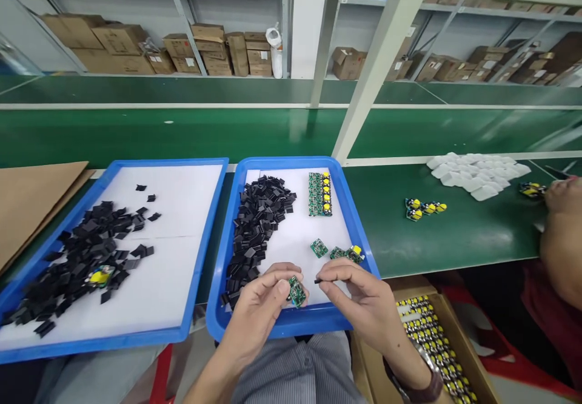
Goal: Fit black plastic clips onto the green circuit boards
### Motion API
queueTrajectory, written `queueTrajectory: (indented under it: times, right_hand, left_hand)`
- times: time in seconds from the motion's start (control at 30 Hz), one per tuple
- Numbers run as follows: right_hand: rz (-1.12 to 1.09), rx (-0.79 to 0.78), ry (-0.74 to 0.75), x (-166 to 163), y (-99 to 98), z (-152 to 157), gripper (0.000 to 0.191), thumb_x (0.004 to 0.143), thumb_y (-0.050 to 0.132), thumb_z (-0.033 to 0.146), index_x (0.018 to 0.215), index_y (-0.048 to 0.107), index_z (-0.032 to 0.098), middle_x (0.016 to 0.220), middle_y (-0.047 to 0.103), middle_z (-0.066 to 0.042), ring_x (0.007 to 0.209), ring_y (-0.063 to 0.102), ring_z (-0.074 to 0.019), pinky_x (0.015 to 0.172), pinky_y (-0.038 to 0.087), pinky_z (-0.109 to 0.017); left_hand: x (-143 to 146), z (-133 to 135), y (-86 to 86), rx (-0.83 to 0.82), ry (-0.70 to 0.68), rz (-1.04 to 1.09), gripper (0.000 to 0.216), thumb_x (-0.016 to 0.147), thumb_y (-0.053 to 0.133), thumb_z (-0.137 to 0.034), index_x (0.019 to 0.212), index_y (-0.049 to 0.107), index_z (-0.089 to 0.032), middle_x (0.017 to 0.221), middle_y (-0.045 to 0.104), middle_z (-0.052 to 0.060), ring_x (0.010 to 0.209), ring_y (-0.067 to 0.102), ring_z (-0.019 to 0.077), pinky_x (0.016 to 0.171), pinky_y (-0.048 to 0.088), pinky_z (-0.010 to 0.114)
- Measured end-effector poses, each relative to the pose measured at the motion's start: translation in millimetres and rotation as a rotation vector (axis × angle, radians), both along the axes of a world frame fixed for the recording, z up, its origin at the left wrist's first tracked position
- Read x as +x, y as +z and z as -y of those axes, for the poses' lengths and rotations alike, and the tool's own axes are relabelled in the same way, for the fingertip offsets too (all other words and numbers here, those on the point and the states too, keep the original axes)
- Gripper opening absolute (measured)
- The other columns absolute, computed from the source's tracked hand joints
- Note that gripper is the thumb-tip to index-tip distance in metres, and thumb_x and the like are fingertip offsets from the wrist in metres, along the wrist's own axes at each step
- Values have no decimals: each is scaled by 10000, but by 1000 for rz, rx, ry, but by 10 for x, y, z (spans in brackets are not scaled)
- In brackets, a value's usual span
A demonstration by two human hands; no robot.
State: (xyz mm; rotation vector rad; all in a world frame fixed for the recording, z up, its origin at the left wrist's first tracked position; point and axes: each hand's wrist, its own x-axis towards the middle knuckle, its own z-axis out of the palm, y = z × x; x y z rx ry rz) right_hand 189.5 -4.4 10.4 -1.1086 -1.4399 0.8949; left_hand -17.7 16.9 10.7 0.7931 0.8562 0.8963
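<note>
My left hand [261, 307] pinches a small green circuit board [297, 292] over the near edge of a blue tray [359, 225]. My right hand [364, 301] pinches a small black clip [318, 281] just right of the board, a little apart from it. The tray holds a heap of black clips [257, 222], a row of green boards with yellow parts [319, 193] and loose boards [339, 251]. Both hands are closed on their parts.
A second blue tray [182, 173] on the left holds scattered black clips and one yellow-topped board [100, 276]. A cardboard box [436, 343] of yellow-topped boards sits at my right knee. White plastic shells [477, 173] and finished pieces [422, 207] lie on the green bench. Another person's arm [561, 240] is at the right.
</note>
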Motion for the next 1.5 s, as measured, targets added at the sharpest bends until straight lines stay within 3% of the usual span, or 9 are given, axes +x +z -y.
queueTrajectory:
  times: [0.13,0.23,0.33,0.4,0.67,0.77,0.97,1.23,1.5]
  right_hand:
    - [-42,26,70,-23,8,78,206,943,694,71,1019,750,254,953,777,-31,920,720,-186,843,580,-334]
    - [-30,89,25,-58,-15,116,235,950,660,37,1039,737,241,917,764,-34,885,712,-187,813,570,-345]
    - [-13,110,-3,-87,-16,129,235,957,649,35,1039,738,236,892,756,-36,864,710,-197,794,568,-364]
    - [-12,100,10,-99,-3,133,236,955,659,45,1055,743,241,888,763,-35,860,713,-204,798,571,-379]
    - [-10,55,-30,-148,-36,171,250,964,662,73,1106,743,262,914,755,-28,880,706,-201,796,568,-373]
    - [1,39,-49,-176,-49,192,220,961,674,85,1082,751,252,919,733,-31,855,694,-186,753,559,-343]
    - [37,9,-89,-201,-66,209,207,975,655,95,1075,752,248,876,696,-20,805,668,-170,715,539,-315]
    - [46,-42,-137,-233,-150,203,159,970,659,140,1030,753,253,833,670,-13,762,641,-174,673,530,-302]
    - [95,40,-132,-243,-177,187,158,984,634,126,1026,728,246,841,665,-19,772,645,-181,686,514,-315]
  left_hand:
    - [69,7,-3,-5,30,17,208,977,713,-398,1067,802,-233,1189,682,64,673,692,107,655,615,266]
    - [73,25,-11,31,-28,30,240,919,794,-343,1132,805,-234,1238,673,70,770,704,121,772,635,282]
    - [44,52,-33,40,-135,69,459,859,852,-222,1301,740,-283,1163,719,62,893,714,170,832,636,307]
    - [21,68,-59,43,-148,74,439,899,810,-211,1322,728,-297,1098,756,62,935,724,195,844,632,324]
    - [2,70,-88,86,-144,1,332,926,780,-226,1256,780,-263,1214,794,95,1106,739,252,1045,557,384]
    - [14,67,-71,81,-114,-42,341,894,815,-212,1231,791,-255,1207,797,91,1146,727,252,1033,568,360]
    - [44,73,-88,106,-61,-71,278,869,838,-187,1137,821,-258,1091,805,61,1022,747,189,919,602,263]
    - [57,62,-125,138,-22,-75,260,831,866,-194,1084,845,-253,1106,790,77,1021,745,222,912,625,321]
    - [83,69,-135,180,3,-129,257,839,858,-184,1083,844,-261,1111,796,66,1026,743,213,923,613,300]
